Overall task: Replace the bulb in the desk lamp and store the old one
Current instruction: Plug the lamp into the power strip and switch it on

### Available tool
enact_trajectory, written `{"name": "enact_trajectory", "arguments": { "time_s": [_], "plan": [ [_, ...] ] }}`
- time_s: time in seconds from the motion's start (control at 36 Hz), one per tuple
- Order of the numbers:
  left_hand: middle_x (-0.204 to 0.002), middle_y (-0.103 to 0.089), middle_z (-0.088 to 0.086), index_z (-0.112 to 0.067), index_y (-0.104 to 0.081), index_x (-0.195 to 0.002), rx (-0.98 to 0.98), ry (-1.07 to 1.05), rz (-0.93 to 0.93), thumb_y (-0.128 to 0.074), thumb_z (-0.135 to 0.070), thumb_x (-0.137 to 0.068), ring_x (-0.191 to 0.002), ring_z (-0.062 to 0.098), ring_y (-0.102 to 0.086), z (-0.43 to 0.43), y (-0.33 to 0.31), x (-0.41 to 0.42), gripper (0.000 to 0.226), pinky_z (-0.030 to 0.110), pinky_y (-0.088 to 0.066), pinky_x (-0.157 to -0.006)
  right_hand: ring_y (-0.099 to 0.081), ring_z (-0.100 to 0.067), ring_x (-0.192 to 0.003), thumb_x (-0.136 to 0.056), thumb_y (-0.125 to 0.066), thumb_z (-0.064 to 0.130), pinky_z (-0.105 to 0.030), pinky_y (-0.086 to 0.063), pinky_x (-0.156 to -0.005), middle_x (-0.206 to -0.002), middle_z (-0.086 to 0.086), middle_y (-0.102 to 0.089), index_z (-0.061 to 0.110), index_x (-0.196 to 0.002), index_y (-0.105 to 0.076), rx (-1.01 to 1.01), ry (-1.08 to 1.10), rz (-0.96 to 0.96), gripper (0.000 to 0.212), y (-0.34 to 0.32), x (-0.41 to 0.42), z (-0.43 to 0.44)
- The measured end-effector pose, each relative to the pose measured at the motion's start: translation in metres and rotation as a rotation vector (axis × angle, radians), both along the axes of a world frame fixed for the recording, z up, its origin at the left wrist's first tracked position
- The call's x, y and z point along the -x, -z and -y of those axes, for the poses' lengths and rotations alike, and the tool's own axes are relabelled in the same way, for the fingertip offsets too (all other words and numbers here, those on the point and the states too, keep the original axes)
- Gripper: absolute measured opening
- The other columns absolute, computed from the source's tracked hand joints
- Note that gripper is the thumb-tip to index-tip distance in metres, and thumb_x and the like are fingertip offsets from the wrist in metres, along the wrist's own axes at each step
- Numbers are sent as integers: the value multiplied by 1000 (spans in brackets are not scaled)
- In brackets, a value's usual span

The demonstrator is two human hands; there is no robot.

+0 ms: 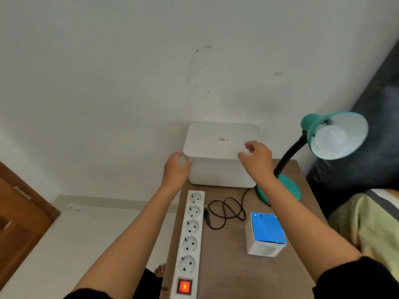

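Note:
A teal desk lamp [313,128] stands at the table's far right, shade tilted toward me with a white bulb [330,140] screwed in. Its black cord and unplugged plug [224,210] lie coiled on the table. A white lidded storage box [220,156] sits against the wall. My left hand [176,169] rests on the box's front left corner at the lid's edge. My right hand [257,160] hovers over the lid's front right part, fingers spread and curled. A small blue and white bulb carton [265,234] stands near the front right.
A white power strip [191,234] with a lit red switch runs along the wooden table's [226,272] left side. A dark sofa and a yellow-green cushion lie to the right, a brown door to the lower left, and a white wall behind.

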State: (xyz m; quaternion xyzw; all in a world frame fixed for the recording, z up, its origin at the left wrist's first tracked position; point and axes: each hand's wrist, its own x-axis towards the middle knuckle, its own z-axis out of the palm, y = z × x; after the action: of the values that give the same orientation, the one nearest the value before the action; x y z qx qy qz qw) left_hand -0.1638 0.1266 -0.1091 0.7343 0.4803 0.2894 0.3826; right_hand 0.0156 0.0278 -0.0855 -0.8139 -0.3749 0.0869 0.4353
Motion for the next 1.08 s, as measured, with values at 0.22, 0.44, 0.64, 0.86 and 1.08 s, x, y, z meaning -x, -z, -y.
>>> {"name": "enact_trajectory", "arguments": {
  "time_s": [0.22, 0.44, 0.64, 0.86, 1.08],
  "plan": [
    [-124, -48, -1, -15, -46, -128, 93, 110, -52, -53, -26, -93, -120, 17, -48, 87, 72, 58, 38, 21, -35, -92, -61, -25, -102, -84, -59, 9, -26, -44, -87, -112, -15, -65, 1, -111, -63, 101, -118, -185, 29, 57, 94, 26],
    [-145, -26, -4, -34, -15, -143, 225, 225, -118, -55, -61, -73, -133, 19, -36, 118, 127, 77, 85, 43, -40, -106, -58, -24, -112, -84, -60, 7, -22, -40, -87, -122, -15, -62, 2, -120, -59, 357, -113, -331, 37, 118, 112, 43],
    [-156, -6, -7, -25, 3, -148, 234, 238, -135, -58, -46, -82, -143, 15, -15, 123, 117, 76, 92, 41, -25, -116, -60, -23, -91, -84, -64, 9, -29, -45, -83, -99, -17, -67, -2, -107, -64, 365, -132, -289, 25, 127, 113, 33],
    [-153, -13, -8, -25, 2, -149, 286, 210, -91, -64, -33, -81, -139, 13, -23, 116, 118, 73, 96, 25, -28, -105, -59, -30, -100, -90, -52, 9, -31, -42, -77, -104, -16, -61, -1, -108, -59, 293, -54, -280, 22, 117, 96, 21],
    [-150, -22, -3, -21, 1, -149, 247, 174, -90, -65, -29, -81, -130, 9, -32, 118, 119, 69, 94, 22, -31, -96, -61, -24, -94, -90, -56, 12, -25, -43, -78, -100, -15, -68, 8, -115, -58, 236, -236, -276, 26, 87, 90, -1]
  ]
}}
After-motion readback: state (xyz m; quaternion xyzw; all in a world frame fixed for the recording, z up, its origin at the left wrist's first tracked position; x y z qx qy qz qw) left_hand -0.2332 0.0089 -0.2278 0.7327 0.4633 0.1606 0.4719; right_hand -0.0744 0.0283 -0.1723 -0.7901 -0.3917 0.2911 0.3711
